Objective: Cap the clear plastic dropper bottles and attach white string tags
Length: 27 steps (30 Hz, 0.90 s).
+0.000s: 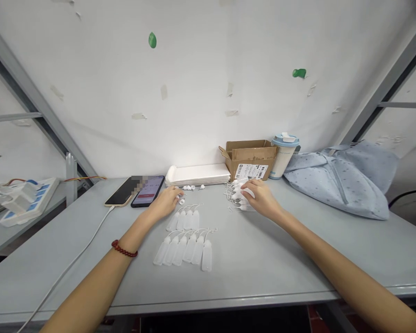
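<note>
Two rows of small white squeeze bottles [183,243] lie side by side on the grey table [263,259] in front of me. My left hand [165,202] rests at the far end of the upper row, fingers curled around a small white cap [180,200]. My right hand [260,196] lies on a loose pile of white bottles [236,196] near the cardboard box, fingers closed over one of them. A red bead bracelet [124,249] is on my left wrist.
Two phones [135,191] lie at the back left, one on a white cable [72,263]. A stack of white trays [197,175], an open cardboard box [250,159], a lidded cup [283,155] and a blue cloth bag [336,180] line the wall. A power strip [27,199] sits far left.
</note>
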Available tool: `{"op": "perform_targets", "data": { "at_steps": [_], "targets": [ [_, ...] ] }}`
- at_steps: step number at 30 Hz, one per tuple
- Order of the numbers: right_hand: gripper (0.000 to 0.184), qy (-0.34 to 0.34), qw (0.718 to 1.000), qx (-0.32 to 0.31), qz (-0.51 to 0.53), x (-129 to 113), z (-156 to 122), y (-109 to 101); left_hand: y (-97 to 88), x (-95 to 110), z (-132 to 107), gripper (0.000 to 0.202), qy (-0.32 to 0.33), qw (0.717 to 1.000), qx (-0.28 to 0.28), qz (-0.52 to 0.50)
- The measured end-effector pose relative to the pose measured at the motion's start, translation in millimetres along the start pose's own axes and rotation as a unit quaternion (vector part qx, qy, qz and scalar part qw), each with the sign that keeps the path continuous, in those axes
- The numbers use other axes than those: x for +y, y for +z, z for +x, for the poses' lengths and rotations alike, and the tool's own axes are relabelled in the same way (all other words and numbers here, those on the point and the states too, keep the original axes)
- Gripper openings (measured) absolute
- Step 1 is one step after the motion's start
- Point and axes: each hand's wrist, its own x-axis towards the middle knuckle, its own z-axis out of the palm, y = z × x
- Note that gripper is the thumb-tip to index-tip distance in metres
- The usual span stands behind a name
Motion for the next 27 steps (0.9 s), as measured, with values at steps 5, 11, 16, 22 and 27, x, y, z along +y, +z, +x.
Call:
{"op": "perform_targets", "data": {
  "at_steps": [5, 11, 16, 22, 27],
  "targets": [
    [0.018, -0.013, 1.000, 0.014, -0.022, -9, -2, -3, -1.2, 2, 0, 0.029, -0.008, 1.000, 0.006, 0.003],
    [0.020, -0.086, 0.995, 0.021, 0.055, -47, -14, -11, -6.9, 9, 0, 0.024, -0.012, 1.000, 0.024, 0.003],
    [0.025, -0.161, 0.944, -0.197, 0.210, -95, -39, -19, -13.6, 27, -2, 0.020, -0.026, 0.996, 0.064, -0.049],
    [0.028, -0.227, 0.902, -0.296, 0.216, -121, -56, -21, -18.6, 57, -8, 0.016, -0.018, 0.985, 0.081, -0.151],
    [0.025, -0.230, 0.889, -0.312, 0.244, -117, -53, -21, -17.6, 74, -12, 0.016, -0.026, 0.975, 0.073, -0.209]
  ]
}}
